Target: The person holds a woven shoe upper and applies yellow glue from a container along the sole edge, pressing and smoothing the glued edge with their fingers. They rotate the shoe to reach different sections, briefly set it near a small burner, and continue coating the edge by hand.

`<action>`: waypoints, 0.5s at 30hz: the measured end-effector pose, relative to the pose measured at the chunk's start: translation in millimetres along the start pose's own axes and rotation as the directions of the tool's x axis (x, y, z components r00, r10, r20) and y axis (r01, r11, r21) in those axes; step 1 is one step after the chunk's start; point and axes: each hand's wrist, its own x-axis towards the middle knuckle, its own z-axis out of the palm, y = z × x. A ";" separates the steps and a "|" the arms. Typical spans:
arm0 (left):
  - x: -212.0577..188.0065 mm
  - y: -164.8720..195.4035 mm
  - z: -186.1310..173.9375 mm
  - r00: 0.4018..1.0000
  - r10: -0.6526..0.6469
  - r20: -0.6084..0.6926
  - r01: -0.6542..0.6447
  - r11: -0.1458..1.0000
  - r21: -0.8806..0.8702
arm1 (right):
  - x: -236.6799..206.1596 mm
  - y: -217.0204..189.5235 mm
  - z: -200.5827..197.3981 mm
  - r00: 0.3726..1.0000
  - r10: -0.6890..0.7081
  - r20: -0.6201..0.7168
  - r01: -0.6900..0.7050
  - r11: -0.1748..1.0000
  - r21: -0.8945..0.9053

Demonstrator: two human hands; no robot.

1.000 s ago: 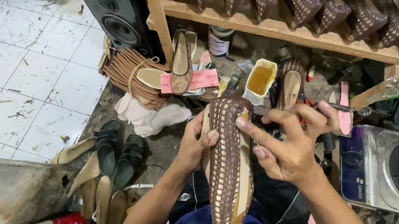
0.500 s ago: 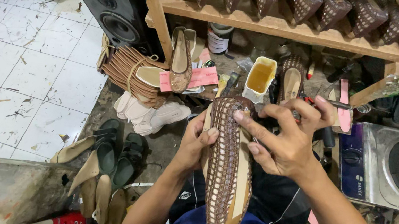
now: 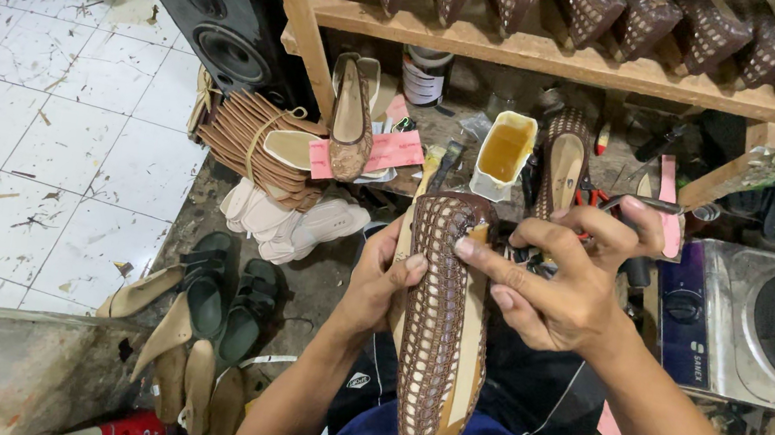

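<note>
The woven brown shoe [image 3: 439,336] is sitting dead centre in the lower half of the frame, toe pointing up, running lengthwise between both hands. The left hand [image 3: 378,282] is cupping it from the left, fingers wrapped behind and the thumb pressing onto the weave near the toe. The right hand [image 3: 565,283] is working at the shoe's right edge: its index finger is stretching across and pushing on the weave, while the other fingers are curling in, and the thumb and a finger seem to be pinching something small and dark — too small to tell what. So neither hand is spread flat; both are closing around the shoe. Just above the toe, a yellowish glue pot [image 3: 504,153] is standing on the cluttered bench, a brush [image 3: 432,165] lying beside it. At upper left a black speaker [image 3: 213,21] is standing on the tiled floor, a bundle of tan soles [image 3: 251,143] lying below it, and a steel stove [image 3: 766,326] is sitting at the right edge.
</note>
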 end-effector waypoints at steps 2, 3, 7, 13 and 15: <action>-1.8 -0.3 -0.4 1.000 -0.002 -0.007 0.002 1.000 0.014 | -0.1 -0.8 -0.6 1.000 0.021 0.012 -0.021 1.000 -0.015; -1.5 -0.4 -0.8 1.000 -0.004 -0.011 0.005 1.000 0.013 | 0.2 -1.1 -0.7 0.999 0.029 0.013 -0.029 0.999 -0.026; -0.8 -0.7 -2.3 1.000 0.011 0.018 -0.011 1.000 0.020 | 0.5 -3.3 -0.2 1.000 0.006 -0.020 -0.006 1.000 0.007; 0.2 -0.7 -3.7 1.000 0.015 0.008 -0.015 0.998 0.066 | 0.8 -5.5 0.9 0.999 0.037 -0.021 -0.037 0.999 0.028; -0.5 -0.8 -3.3 1.000 0.007 0.003 -0.007 0.998 0.067 | 0.9 -6.0 0.8 0.996 0.090 -0.019 -0.090 0.996 -0.011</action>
